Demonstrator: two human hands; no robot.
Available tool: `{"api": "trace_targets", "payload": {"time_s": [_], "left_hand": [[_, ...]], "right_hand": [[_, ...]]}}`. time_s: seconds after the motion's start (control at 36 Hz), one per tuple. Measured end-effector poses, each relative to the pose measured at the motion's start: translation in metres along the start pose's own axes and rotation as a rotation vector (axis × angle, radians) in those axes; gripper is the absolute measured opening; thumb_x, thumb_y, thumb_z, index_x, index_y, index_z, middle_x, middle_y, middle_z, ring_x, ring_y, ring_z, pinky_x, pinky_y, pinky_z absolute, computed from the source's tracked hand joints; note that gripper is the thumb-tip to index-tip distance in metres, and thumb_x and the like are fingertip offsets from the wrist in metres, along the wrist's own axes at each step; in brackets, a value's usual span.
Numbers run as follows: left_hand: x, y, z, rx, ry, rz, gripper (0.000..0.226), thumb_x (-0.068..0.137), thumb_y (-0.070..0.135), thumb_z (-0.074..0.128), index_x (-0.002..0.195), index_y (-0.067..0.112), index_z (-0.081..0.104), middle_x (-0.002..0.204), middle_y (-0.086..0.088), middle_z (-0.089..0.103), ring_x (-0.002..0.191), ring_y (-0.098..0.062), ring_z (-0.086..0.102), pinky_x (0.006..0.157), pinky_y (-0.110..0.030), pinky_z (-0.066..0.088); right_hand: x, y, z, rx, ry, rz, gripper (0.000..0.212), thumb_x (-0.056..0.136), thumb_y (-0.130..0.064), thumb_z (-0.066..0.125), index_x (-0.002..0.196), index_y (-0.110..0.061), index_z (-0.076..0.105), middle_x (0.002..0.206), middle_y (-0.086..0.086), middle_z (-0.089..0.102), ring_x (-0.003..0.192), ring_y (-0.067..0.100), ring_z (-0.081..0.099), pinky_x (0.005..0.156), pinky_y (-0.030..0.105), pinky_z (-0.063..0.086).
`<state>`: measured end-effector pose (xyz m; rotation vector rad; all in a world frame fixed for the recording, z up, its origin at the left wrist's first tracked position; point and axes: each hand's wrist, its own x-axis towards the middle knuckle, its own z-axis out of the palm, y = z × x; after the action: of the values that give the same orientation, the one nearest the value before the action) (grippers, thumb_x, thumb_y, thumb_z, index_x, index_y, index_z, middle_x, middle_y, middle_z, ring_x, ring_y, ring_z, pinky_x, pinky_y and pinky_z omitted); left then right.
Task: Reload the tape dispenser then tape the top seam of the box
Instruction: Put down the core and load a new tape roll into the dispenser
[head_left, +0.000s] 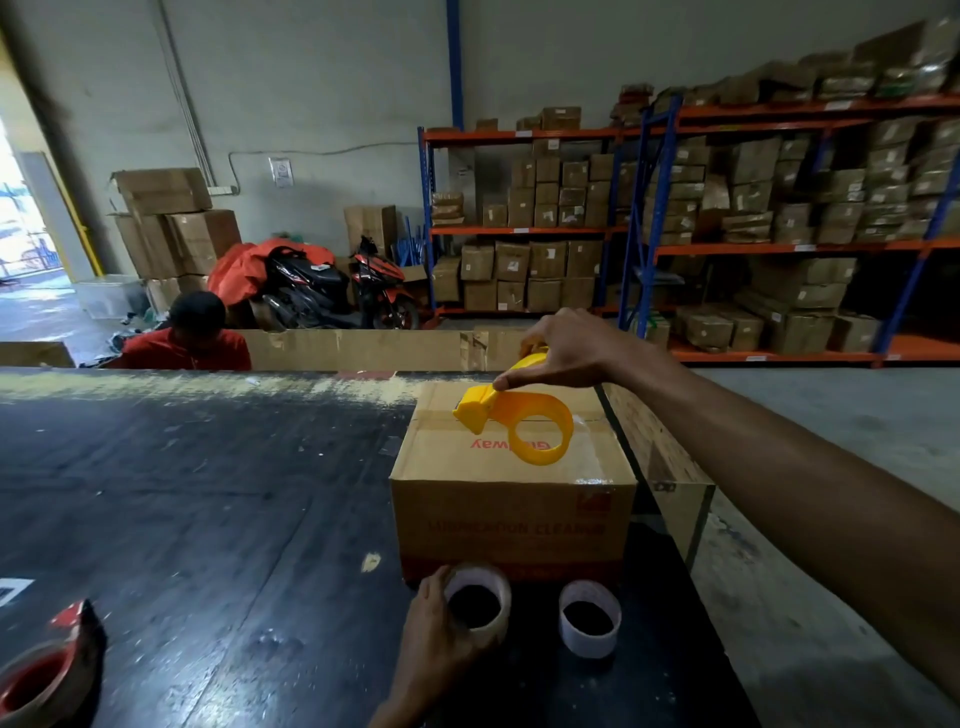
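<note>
Warehouse shelving backs a dark surface (208, 519). Right hand (566, 353) pinches the empty yellow dispenser (519, 421) over the box (511, 514); left hand (431, 623), nearer, cups the tape roll (478, 605) directly below, box between them.

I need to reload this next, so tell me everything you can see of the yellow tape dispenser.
The yellow tape dispenser looks like glossy moulded plastic: an open ring at one end and a blocky cutter head pointing left. No tape roll sits in the ring; the cardboard box print shows through it. The right hand holds it from above, just over the box's top; whether it touches the box is unclear.
</note>
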<state>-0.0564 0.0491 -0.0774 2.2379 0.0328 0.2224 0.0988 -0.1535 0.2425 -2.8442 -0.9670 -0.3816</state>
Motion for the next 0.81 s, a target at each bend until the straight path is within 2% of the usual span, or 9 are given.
{"api": "trace_targets", "payload": {"time_s": [0.06, 0.11, 0.22, 0.33, 0.44, 0.53, 0.64, 0.72, 0.81], "left_hand": [[-0.002, 0.022, -0.005, -0.081, 0.092, 0.108, 0.102, 0.058, 0.067, 0.084, 0.143, 0.032, 0.037, 0.137, 0.022, 0.046, 0.126, 0.003, 0.048, 0.102, -0.021, 0.046], [-0.003, 0.055, -0.016, -0.137, 0.176, 0.249, 0.102, 0.063, 0.056, 0.087, 0.147, 0.029, 0.036, 0.142, 0.021, 0.045, 0.132, 0.005, 0.045, 0.105, -0.018, 0.043], [0.003, 0.119, -0.036, -0.192, 0.340, 0.462, 0.102, 0.069, 0.043, 0.087, 0.151, 0.022, 0.030, 0.148, 0.015, 0.042, 0.139, -0.003, 0.042, 0.112, -0.017, 0.036], [0.020, 0.157, -0.048, -0.237, 0.487, 0.561, 0.100, 0.071, 0.031, 0.090, 0.150, 0.014, 0.031, 0.148, 0.000, 0.044, 0.141, -0.014, 0.043, 0.115, -0.027, 0.038], [0.030, 0.171, -0.049, -0.226, 0.523, 0.604, 0.101, 0.071, 0.026, 0.091, 0.151, 0.009, 0.031, 0.152, -0.007, 0.043, 0.145, -0.022, 0.039, 0.115, -0.045, 0.041], [0.033, 0.175, -0.044, -0.209, 0.523, 0.611, 0.101, 0.072, 0.030, 0.089, 0.152, 0.012, 0.029, 0.153, -0.008, 0.041, 0.146, -0.021, 0.037, 0.113, -0.049, 0.041], [0.034, 0.175, -0.037, -0.199, 0.512, 0.612, 0.102, 0.073, 0.030, 0.088, 0.153, 0.016, 0.027, 0.156, -0.005, 0.038, 0.148, -0.019, 0.033, 0.119, -0.040, 0.035], [0.037, 0.175, -0.034, -0.217, 0.524, 0.595, 0.104, 0.072, 0.030, 0.088, 0.154, 0.021, 0.024, 0.155, 0.003, 0.034, 0.149, -0.012, 0.030, 0.120, -0.028, 0.029], [0.040, 0.181, -0.034, -0.241, 0.547, 0.546, 0.104, 0.070, 0.027, 0.091, 0.152, 0.022, 0.026, 0.150, 0.007, 0.037, 0.143, -0.005, 0.034, 0.115, -0.023, 0.030]], "right_hand": [[-0.003, 0.001, 0.001, -0.010, -0.002, 0.004, 0.082, 0.069, -0.090, 0.058, 0.095, -0.015, 0.075, 0.089, 0.007, 0.077, 0.081, 0.027, 0.072, 0.067, 0.038, 0.059], [-0.005, 0.002, 0.002, -0.007, -0.004, 0.014, 0.081, 0.069, -0.089, 0.059, 0.096, -0.014, 0.075, 0.089, 0.007, 0.077, 0.081, 0.026, 0.072, 0.067, 0.038, 0.059], [-0.011, -0.001, 0.000, 0.000, 0.014, 0.026, 0.073, 0.073, -0.085, 0.062, 0.097, -0.017, 0.075, 0.086, 0.002, 0.075, 0.076, 0.015, 0.067, 0.056, 0.028, 0.049], [-0.015, -0.005, -0.003, 0.060, 0.029, 0.041, 0.071, 0.074, -0.087, 0.059, 0.092, -0.020, 0.075, 0.085, 0.000, 0.074, 0.077, 0.015, 0.068, 0.067, 0.034, 0.055], [-0.021, -0.011, -0.009, 0.138, 0.019, 0.065, 0.069, 0.074, -0.088, 0.058, 0.088, -0.022, 0.075, 0.075, -0.004, 0.075, 0.068, 0.009, 0.072, 0.064, 0.031, 0.059], [-0.026, -0.013, -0.015, 0.186, 0.033, 0.068, 0.068, 0.075, -0.085, 0.060, 0.090, -0.021, 0.076, 0.073, -0.005, 0.075, 0.064, 0.006, 0.072, 0.062, 0.028, 0.058], [-0.032, -0.016, -0.031, 0.213, 0.065, 0.079, 0.065, 0.077, -0.081, 0.063, 0.091, -0.019, 0.075, 0.075, -0.004, 0.073, 0.071, 0.013, 0.071, 0.059, 0.028, 0.050], [-0.039, -0.017, -0.041, 0.291, 0.041, 0.095, 0.064, 0.078, -0.078, 0.065, 0.093, -0.016, 0.076, 0.073, 0.001, 0.075, 0.064, 0.011, 0.074, 0.061, 0.031, 0.060], [-0.046, -0.021, -0.044, 0.349, 0.049, 0.091, 0.061, 0.082, -0.073, 0.066, 0.096, -0.014, 0.076, 0.077, 0.001, 0.075, 0.064, 0.010, 0.075, 0.061, 0.029, 0.061]]}}
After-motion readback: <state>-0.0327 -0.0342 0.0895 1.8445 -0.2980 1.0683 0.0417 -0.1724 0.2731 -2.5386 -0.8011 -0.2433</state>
